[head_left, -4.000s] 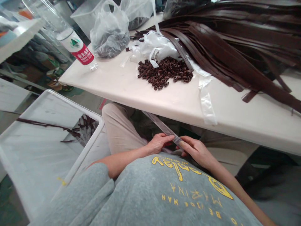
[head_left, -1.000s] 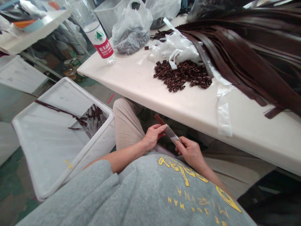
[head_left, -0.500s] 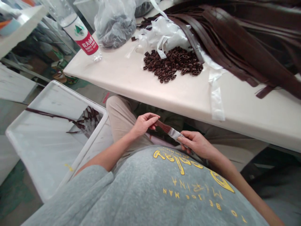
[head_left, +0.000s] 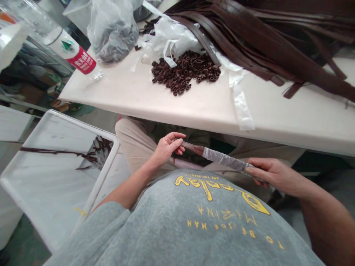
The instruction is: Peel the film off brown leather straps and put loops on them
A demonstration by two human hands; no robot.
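A brown leather strap (head_left: 198, 149) stretches between my hands over my lap, below the table edge. My left hand (head_left: 168, 147) pinches its bare, narrow end between thumb and fingers. Whitish, crinkled plastic film (head_left: 222, 158) covers the strap from near its middle toward the right. On that covered part my right hand (head_left: 273, 175) is closed, thumb on top. The strap's far end beyond the right hand is mostly hidden.
On the white table (head_left: 133, 99) lie a heap of small brown loops (head_left: 183, 72), crumpled white film strips (head_left: 177, 35) and long brown straps (head_left: 249, 48). A bottle (head_left: 77, 59) and plastic bag (head_left: 113, 37) stand left. A white tray (head_left: 58, 173) with strap pieces sits beside my leg.
My right hand has slid right along the strap, away from my left hand, and a longer film-covered length now shows between them. The left hand keeps its pinch. The view has shifted slightly.
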